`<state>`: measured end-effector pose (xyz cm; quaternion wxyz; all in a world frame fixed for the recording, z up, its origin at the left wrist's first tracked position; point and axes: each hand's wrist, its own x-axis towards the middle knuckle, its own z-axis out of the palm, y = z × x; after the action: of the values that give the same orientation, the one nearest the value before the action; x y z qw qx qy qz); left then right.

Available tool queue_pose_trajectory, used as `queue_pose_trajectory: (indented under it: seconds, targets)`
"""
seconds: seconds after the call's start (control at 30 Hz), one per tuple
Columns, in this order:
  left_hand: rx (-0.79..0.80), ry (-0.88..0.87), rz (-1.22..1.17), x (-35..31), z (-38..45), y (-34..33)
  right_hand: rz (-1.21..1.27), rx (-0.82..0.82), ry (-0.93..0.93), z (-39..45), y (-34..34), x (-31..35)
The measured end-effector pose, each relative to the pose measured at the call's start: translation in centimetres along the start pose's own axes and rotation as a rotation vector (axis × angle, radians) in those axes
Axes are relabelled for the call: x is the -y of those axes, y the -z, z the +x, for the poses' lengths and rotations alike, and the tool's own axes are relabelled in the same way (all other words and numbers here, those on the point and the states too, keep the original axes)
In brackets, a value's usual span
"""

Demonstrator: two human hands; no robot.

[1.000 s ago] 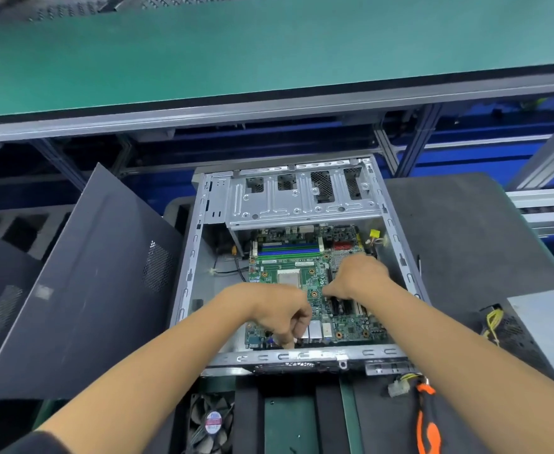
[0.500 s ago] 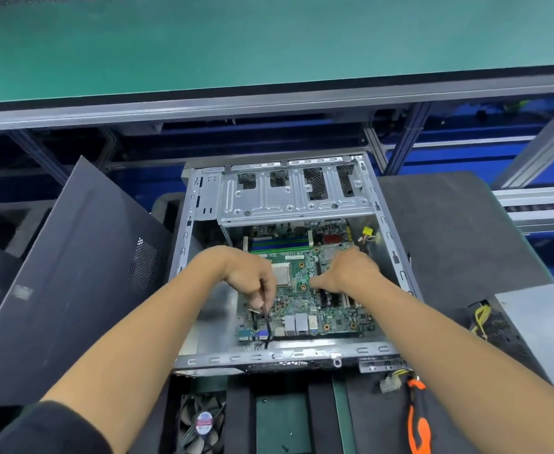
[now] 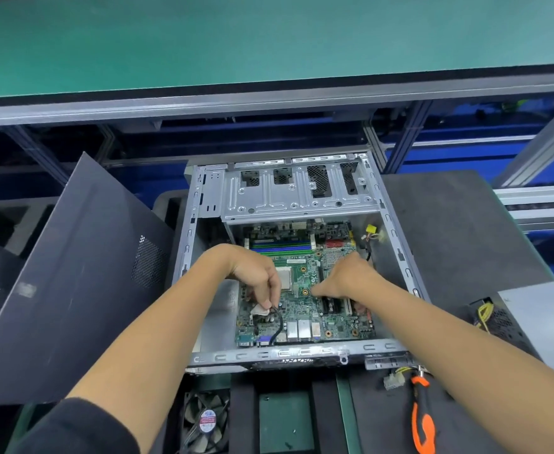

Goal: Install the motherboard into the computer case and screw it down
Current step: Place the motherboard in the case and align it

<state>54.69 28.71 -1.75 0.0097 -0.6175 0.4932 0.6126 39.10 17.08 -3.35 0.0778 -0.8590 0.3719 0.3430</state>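
The computer case (image 3: 288, 353) lies open on its side on the dark counter (image 3: 449, 224), and the motherboard (image 3: 305, 309) sits flat inside it, port edge toward the near wall. My judgement is that the step in hand is seating the board and clearing wiring before any screw goes in. The right hand (image 3: 344, 278) rests on the board beside the slots, fingers bent down against it; whether its grip holds anything I cannot tell. The left hand (image 3: 259, 278) has a narrow grip, pinching a black cable (image 3: 278, 322) that curves down toward the ports.

To do this well, lift that cable clear so it is not trapped under the board, keep the right hand pressing evenly, and line the gold-ringed mounting holes over the standoffs before reaching for a tool. Pressing on the socket area would be risky.

Around it: a dark side panel (image 3: 82, 283) leans at the left, a grey power supply (image 3: 541, 326) sits at the right, an orange-handled tool (image 3: 423, 417) lies near the front with a white connector (image 3: 391, 383) beside it, and a small fan (image 3: 206, 421) is below. A green bench surface (image 3: 269, 37) spans the far side.
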Motion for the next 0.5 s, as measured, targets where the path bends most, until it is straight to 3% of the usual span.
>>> queue_pose_trajectory:
  seconds: [0.17, 0.4, 0.5]
  targets:
    - [0.024, 0.008, -0.059, -0.4, 0.3, -0.2, -0.01, 0.107, -0.019, 0.3, -0.1, -0.2]
    - [0.036, 0.035, -0.016, 0.0, 0.5, -0.6, -0.067, 0.094, -0.012, 1.3, 0.2, -1.2]
    - [-0.037, 0.041, 0.005, 0.2, 1.0, -1.1, -0.135, 0.071, 0.019, 1.4, 0.0, -1.2]
